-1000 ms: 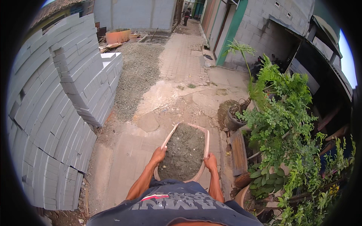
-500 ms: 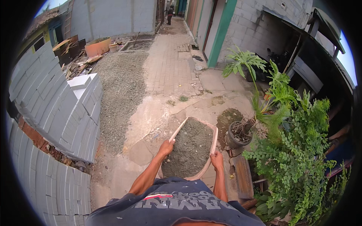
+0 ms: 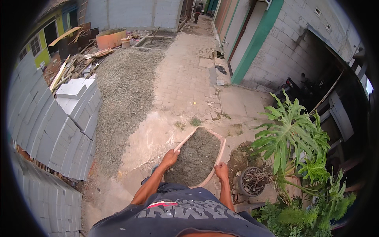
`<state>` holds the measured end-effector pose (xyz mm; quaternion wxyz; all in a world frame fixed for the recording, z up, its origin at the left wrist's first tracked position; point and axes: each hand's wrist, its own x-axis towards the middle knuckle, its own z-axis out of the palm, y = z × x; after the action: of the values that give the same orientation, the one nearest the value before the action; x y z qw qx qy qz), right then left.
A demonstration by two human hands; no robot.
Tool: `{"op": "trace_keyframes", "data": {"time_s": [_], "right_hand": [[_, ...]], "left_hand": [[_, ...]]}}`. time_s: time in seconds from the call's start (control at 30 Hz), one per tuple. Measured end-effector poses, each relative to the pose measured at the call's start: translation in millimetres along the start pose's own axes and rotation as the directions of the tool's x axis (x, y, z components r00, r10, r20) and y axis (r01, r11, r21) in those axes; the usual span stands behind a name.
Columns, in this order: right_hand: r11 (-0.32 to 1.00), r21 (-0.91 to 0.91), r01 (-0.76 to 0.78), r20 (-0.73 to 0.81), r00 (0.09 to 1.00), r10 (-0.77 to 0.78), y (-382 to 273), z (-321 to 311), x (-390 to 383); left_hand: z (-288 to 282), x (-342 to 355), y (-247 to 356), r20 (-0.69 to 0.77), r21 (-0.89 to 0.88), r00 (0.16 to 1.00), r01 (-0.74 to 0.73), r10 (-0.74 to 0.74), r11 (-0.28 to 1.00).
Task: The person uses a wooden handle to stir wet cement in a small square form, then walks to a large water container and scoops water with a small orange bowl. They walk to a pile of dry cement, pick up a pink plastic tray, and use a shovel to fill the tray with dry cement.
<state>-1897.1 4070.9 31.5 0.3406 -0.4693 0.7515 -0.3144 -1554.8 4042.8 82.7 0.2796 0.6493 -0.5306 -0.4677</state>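
A pinkish tub [image 3: 222,147] full of damp grey gravelly material [image 3: 193,160] is held low in front of my body. My left hand [image 3: 170,158] is closed around its left rim. On the opposite rim, my right hand [image 3: 222,170] grips the edge with curled fingers. Both forearms reach forward past my dark shirt, which hides the near end of the tub. Part of a foot shows beside my left forearm.
Stacked grey blocks [image 3: 51,118] line the left, beside a long gravel pile [image 3: 122,85]. A paved path [image 3: 185,67] leads ahead toward a distant person [image 3: 197,13]. Scrap wood and an orange container [image 3: 111,38] lie far left. A potted plant [image 3: 252,181] and leafy greenery stand right.
I have moved forward along the ground with the tub still in both hands. The block stacks and potted plant now sit lower in view, and my left foot has come into sight.
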Motion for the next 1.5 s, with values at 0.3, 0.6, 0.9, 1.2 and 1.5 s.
{"op": "trace_keyframes", "data": {"time_s": [0.3,0.6,0.9,1.2,1.5], "right_hand": [[0.999,-0.007,0.048,-0.033,0.998,-0.048,-102,97,231],[0.922,0.365,-0.127,-0.053,0.986,0.156,-242,156,413],[0.925,0.336,-0.176,-0.059,0.976,0.208,-318,240,658],[0.984,0.164,-0.069,0.051,0.997,0.062,-399,298,912],[0.997,-0.005,0.075,0.038,0.996,-0.075,-486,438,1178]], "left_hand": [[-58,279,10,-0.014,0.010,0.998,-0.068,0.068,0.998],[-165,528,141,0.032,0.187,0.969,-0.248,0.247,0.951],[-172,803,146,0.061,0.150,0.978,-0.206,0.199,0.967],[-243,999,193,0.014,0.030,0.999,-0.037,0.036,0.999],[-315,1263,172,-0.105,-0.090,0.993,-0.054,0.044,0.995]]}}
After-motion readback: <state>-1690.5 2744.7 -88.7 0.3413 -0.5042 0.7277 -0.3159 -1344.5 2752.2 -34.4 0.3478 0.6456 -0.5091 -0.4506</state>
